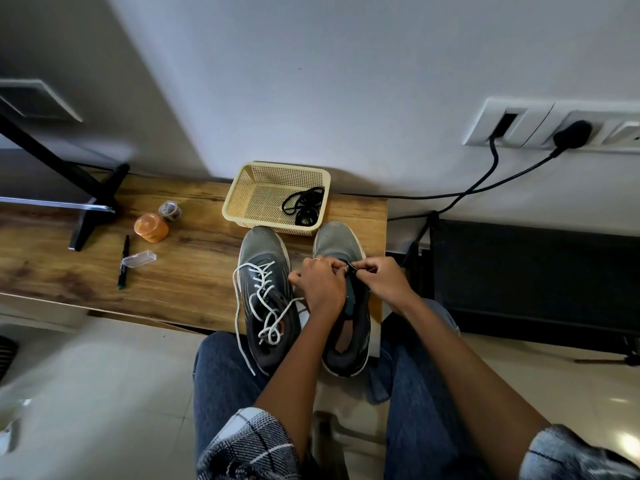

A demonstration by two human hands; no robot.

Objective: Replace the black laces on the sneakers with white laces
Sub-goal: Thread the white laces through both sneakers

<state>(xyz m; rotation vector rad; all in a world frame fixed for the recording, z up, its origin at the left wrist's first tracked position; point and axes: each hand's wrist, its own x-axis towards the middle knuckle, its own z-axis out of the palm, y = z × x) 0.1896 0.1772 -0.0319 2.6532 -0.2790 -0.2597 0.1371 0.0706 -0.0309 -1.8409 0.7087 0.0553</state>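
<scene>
Wood-grain table (194, 244) (perforated plastic basket (242, 192))

Wood-grain surface (194, 244) against pale grey wall (346, 81). White socket strip (554, 123) on wall right of surface, black cables (485, 188) hanging from it. Glossy light-tiled floor (104, 393) below surface. Black stand (86, 188) at surface's left end.

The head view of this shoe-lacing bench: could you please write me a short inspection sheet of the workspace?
Surface: wooden bench top, wood-grain, against a white wall.
Job's things: left grey sneaker laced with a white lace; right grey sneaker being worked on; black laces lie in the beige plastic mesh basket.
Clutter: orange lidded jar, tape roll, black marker pen, clear plastic case.
Hands: left hand and right hand pinch something small and dark at the right sneaker's eyelets.
Cables: two black cables from the wall socket.
Surroundings: black stand, tiled floor.
</scene>
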